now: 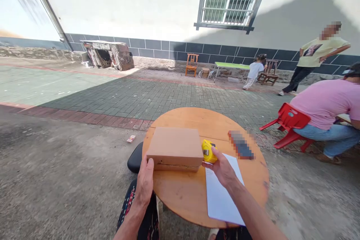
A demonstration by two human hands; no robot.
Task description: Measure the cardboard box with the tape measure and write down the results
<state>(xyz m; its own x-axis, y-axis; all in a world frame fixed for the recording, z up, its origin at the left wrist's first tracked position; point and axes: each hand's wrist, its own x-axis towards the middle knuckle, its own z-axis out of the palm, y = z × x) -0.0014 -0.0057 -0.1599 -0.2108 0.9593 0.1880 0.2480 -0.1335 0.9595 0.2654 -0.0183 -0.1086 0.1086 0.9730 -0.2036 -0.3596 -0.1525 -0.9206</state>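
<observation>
A closed brown cardboard box (174, 142) lies on the round wooden table (180, 198). My left hand (145, 180) grips its left front corner, thumb against the front face and fingers along the side, partly hidden. In my right hand (222, 167) is a yellow tape measure (208, 151), held between thumb and fingers right beside the box's right end. No drawn-out tape blade can be made out along the box. White paper sheets (223, 198) lie under my right wrist.
A blurred phone-like object (241, 145) lies on the table's right side. A person in pink (329, 99) sits on a red plastic chair (294, 116) to the right. Another person (312, 56) stands farther back, near a child (254, 70) and a green table (232, 66). A dark stool (135, 158) stands at left.
</observation>
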